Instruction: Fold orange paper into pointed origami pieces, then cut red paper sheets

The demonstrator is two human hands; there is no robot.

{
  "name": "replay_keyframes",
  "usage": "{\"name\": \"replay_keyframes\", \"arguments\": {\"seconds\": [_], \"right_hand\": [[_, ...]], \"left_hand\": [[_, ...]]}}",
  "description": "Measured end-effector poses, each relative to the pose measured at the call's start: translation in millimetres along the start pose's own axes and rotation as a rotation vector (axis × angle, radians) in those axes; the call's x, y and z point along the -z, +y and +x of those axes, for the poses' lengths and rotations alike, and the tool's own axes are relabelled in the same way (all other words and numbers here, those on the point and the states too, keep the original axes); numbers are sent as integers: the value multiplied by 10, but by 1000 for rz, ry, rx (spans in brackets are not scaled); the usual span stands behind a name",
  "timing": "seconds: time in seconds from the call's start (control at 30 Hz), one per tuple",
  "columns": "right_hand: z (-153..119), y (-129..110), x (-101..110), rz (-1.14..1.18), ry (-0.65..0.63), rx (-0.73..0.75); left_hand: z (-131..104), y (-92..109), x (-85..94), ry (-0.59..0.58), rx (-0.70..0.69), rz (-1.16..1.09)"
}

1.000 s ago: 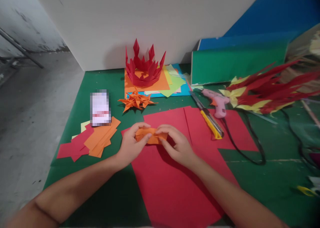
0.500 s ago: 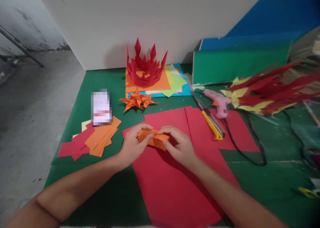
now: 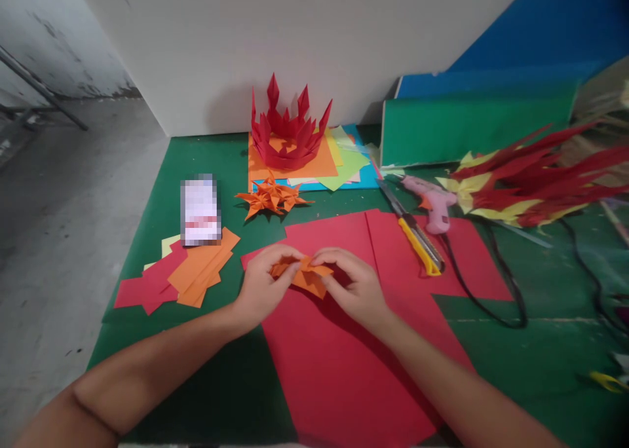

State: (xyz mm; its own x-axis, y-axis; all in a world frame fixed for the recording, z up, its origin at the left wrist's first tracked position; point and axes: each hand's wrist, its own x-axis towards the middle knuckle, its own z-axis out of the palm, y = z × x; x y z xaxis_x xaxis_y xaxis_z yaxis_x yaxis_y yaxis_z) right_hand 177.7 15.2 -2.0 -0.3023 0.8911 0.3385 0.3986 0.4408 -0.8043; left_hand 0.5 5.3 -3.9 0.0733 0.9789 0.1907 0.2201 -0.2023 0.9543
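Note:
Between my two hands is a small folded piece of orange paper point(image 3: 310, 281), held above a large red sheet point(image 3: 354, 369). My left hand point(image 3: 263, 284) pinches its left end between thumb and fingers. At the right end, my right hand point(image 3: 356, 287) grips it the same way, fingertips on the upper edge. The folds under my fingers are partly hidden. Beyond my hands lie folded orange paper stars point(image 3: 272, 198). Behind those, a red folded-paper crown point(image 3: 289, 137) stands on stacked coloured sheets point(image 3: 344, 173).
Orange, red and yellow paper strips point(image 3: 196, 274) lie at left beside a blurred-out phone point(image 3: 200, 211). To the right are a yellow utility knife point(image 3: 420, 242), a pink glue gun point(image 3: 435, 202) with a black cord, and a red-and-yellow paper piece point(image 3: 531, 179). A white panel point(image 3: 295, 29) rises behind.
The view has shifted very slightly. Both hands keep their hold on the orange paper, with almost no visible movement.

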Motion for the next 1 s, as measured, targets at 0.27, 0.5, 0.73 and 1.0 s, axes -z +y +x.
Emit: {"name": "replay_keyframes", "arguments": {"seconds": [0.27, 0.5, 0.73, 1.0], "right_hand": [[2, -14, -15, -20, -7, -87], [-5, -33, -51, 76, 30, -176], [-37, -23, -113, 176, 72, -217], [-22, -34, -76, 153, 43, -152]], "left_hand": [[-26, 1, -6, 31, 28, 69], [-59, 9, -20, 3, 18, 95], [-85, 15, -29, 0, -3, 113], [-51, 60, -26, 91, 79, 46]]}}
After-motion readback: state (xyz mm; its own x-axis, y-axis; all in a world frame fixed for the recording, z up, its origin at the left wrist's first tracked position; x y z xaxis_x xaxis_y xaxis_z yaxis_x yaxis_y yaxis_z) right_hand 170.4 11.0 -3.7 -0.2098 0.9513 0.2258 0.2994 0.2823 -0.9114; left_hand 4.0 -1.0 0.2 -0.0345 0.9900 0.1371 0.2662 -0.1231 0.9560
